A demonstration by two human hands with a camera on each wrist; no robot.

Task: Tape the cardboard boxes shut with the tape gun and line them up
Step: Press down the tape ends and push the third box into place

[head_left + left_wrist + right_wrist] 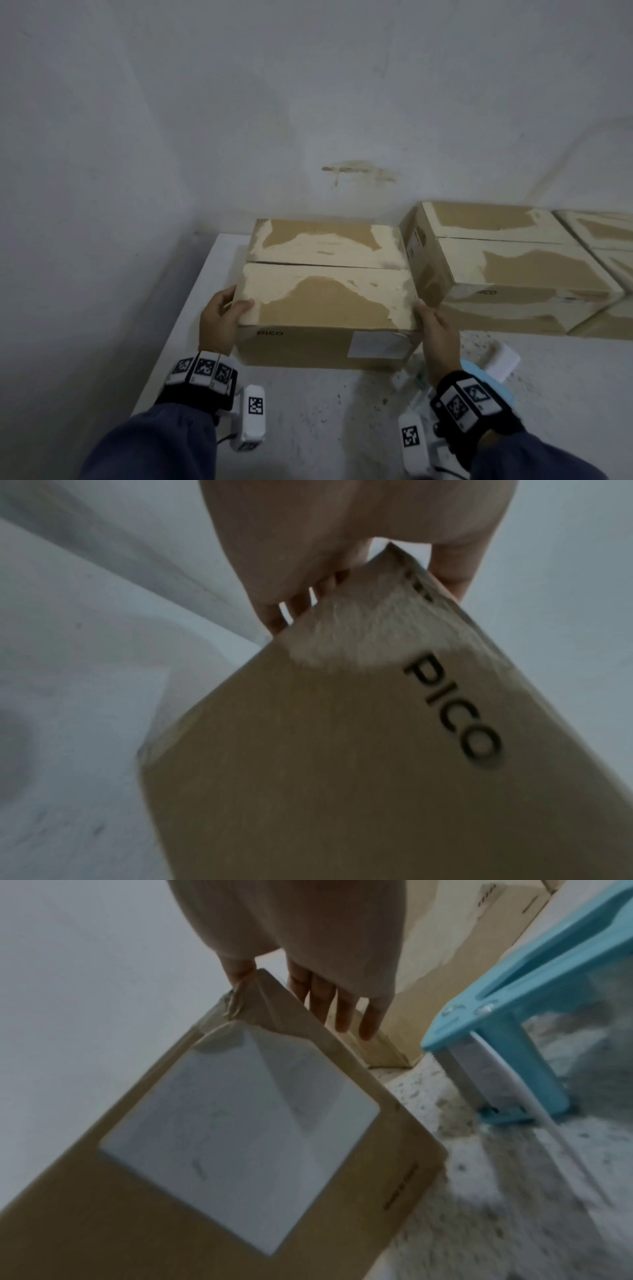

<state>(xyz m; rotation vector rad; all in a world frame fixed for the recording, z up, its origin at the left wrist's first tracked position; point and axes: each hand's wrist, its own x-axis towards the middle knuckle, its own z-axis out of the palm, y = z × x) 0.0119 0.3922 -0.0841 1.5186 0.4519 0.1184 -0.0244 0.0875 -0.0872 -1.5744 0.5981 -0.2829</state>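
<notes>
On the white table's (pixel 191 308) left end | PICO cardboard box (pixel 325 308) gripped at both ends: left hand (pixel 219 318) thumb on top, right hand (pixel 433 325) flat-fingered on its side | advice: slide flush against neighbouring box (pixel 513 267), edges aligned; tape gun (pixel 514 1015) beside.

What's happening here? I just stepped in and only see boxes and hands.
A person has both hands on the near cardboard box: the left hand grips its left top corner, thumb on the lid, and the right hand lies against its right side with straight fingers. The flaps are closed, but whether the seam is taped is unclear. More boxes sit in a row to the right along the wall. The blue tape gun lies on the surface by the right wrist, untouched.
</notes>
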